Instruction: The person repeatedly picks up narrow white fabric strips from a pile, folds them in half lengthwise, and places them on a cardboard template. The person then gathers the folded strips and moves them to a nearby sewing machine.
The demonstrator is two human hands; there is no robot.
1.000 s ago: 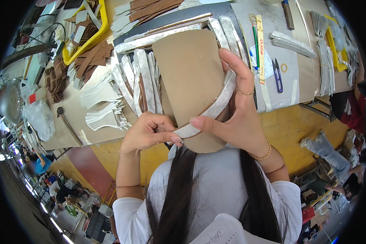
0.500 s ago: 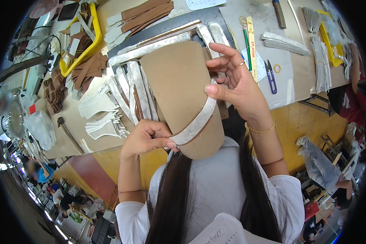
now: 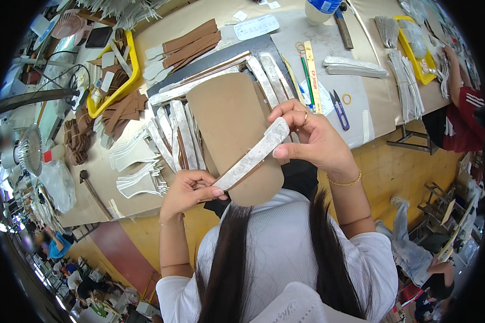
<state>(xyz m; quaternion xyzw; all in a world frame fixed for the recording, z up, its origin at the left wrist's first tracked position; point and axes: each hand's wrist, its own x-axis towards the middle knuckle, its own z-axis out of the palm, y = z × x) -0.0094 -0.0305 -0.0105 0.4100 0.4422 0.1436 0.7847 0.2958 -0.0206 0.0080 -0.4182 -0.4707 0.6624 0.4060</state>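
A pale grey-white strap with brown edges stretches nearly straight on a slant between my hands. My left hand pinches its lower end between thumb and fingers. The upper end is gripped by my right hand, thumb below and fingers curled behind. Behind the strap is a brown round-ended board, leaning from the table edge toward me. More whitish straps lie in a bundle to the left of the board, and others lie past its upper right side.
Brown strips and white cut pieces lie on the table at left, near a yellow tray and a hammer. At right are a yellow ruler, purple thread snips and another person's arm.
The strap was bowed in a curve across the board and is now straighter. My right hand has come lower, its fingers closing round the strap's end. The left hand keeps its pinch.
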